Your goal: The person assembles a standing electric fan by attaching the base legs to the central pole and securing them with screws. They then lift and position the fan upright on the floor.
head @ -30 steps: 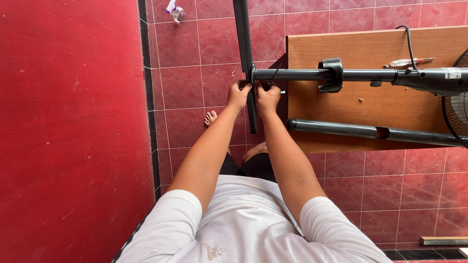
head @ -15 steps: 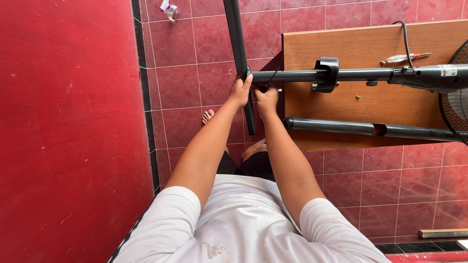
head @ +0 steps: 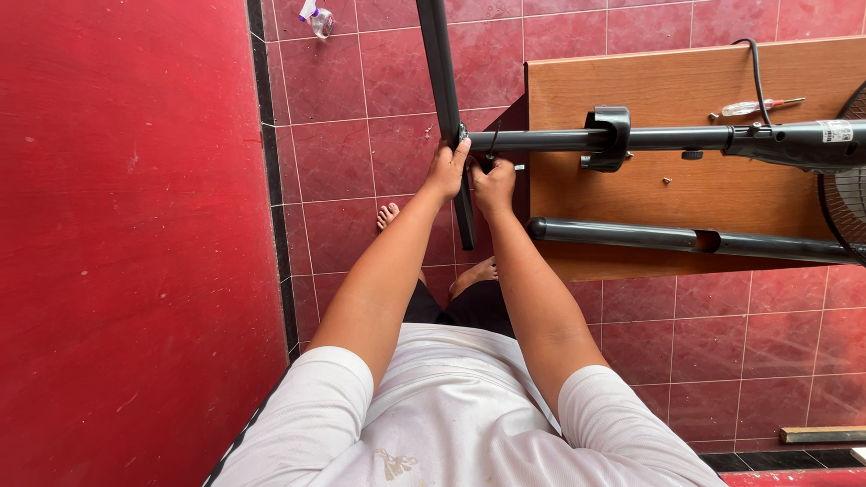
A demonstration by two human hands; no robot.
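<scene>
Left hand (head: 446,169) curled gripping black base bar (head: 448,117); right hand (head: 493,185) pinching small part (unclear) at pole (head: 541,140) end.

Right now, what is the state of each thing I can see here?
Left hand: closed on the flat black base bar.
Right hand: fingers pinched at the fan pole end.
Fan pole: lying flat on the wooden table.
Second black tube: lying loose.
Screwdriver: lying unused.
</scene>
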